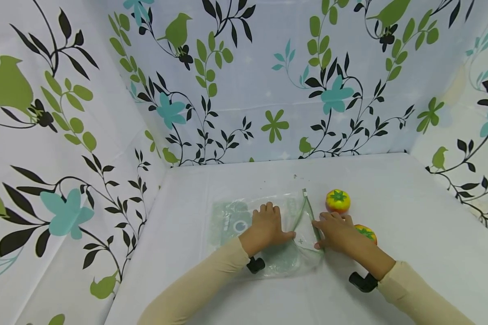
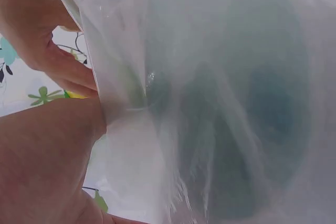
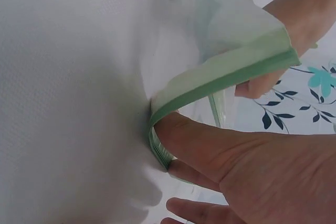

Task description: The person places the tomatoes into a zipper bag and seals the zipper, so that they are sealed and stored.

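A clear plastic zip bag [image 1: 282,262] with pale green print and a green zip strip [image 1: 297,220] lies flat. Its mouth gapes in a narrow V on the right side. My left hand [image 1: 267,228] rests on the bag with fingers pointing forward, its straight thumb touching the near side of the mouth. My right hand [image 1: 338,232] pinches the other lip; in the right wrist view, the thumb [image 3: 186,132] is inside the curved green strip [image 3: 226,80] and a finger is outside. In the left wrist view, cloudy film [image 2: 210,103] covers most of the frame.
A yellow-red toy tomato [image 1: 338,201] with a green star-shaped top sits just beyond my right hand. A second toy tomato [image 1: 366,233] is partly hidden behind that hand. White cloth [image 1: 179,216] covers the table, and leaf-and-bird patterned curtains [image 1: 244,113] enclose it.
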Action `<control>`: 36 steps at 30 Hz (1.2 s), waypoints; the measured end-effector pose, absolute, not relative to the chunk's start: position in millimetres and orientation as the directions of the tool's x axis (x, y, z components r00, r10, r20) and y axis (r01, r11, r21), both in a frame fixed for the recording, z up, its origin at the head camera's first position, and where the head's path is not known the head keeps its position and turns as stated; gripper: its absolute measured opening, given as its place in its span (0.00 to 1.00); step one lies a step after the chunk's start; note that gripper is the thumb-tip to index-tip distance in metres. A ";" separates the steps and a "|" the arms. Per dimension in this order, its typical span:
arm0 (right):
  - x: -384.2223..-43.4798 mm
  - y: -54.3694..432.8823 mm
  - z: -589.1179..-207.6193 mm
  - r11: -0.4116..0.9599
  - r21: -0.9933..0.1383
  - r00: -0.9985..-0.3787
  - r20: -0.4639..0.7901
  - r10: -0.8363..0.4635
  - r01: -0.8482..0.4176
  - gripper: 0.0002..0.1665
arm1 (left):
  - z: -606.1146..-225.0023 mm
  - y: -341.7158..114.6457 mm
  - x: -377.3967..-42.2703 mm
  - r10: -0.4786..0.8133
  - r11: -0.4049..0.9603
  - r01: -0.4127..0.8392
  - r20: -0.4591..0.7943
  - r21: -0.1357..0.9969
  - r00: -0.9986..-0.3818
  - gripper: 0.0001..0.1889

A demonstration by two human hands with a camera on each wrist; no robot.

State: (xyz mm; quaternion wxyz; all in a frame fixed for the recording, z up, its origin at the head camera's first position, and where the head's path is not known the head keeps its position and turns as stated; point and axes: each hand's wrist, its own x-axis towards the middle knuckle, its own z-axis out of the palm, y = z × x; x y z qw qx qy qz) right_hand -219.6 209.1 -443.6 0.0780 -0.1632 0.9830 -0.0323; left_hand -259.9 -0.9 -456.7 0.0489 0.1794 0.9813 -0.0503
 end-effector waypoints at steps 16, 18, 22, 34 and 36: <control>-220.0 211.4 -439.8 0.943 -0.096 -0.929 -0.169 -0.330 -0.318 0.36 | -449.8 -25.0 -259.5 0.307 0.950 0.286 -0.191 0.127 -0.932 0.45; -220.1 211.9 -439.7 0.942 -0.101 -0.928 -0.165 -0.333 -0.320 0.36 | -448.4 -26.7 -260.2 0.309 0.947 0.281 -0.204 0.153 -0.929 0.44; -219.4 212.8 -439.0 0.938 -0.118 -0.928 -0.151 -0.341 -0.326 0.35 | -446.4 -30.4 -262.2 0.324 0.939 0.285 -0.221 0.191 -0.920 0.43; -219.9 215.0 -441.5 0.939 -0.138 -0.932 -0.145 -0.333 -0.314 0.37 | -450.4 -33.9 -267.1 0.339 0.934 0.294 -0.238 0.205 -0.910 0.46; -220.4 216.5 -444.1 0.936 -0.150 -0.932 -0.133 -0.337 -0.317 0.37 | -451.2 -34.1 -267.2 0.340 0.933 0.296 -0.234 0.203 -0.911 0.46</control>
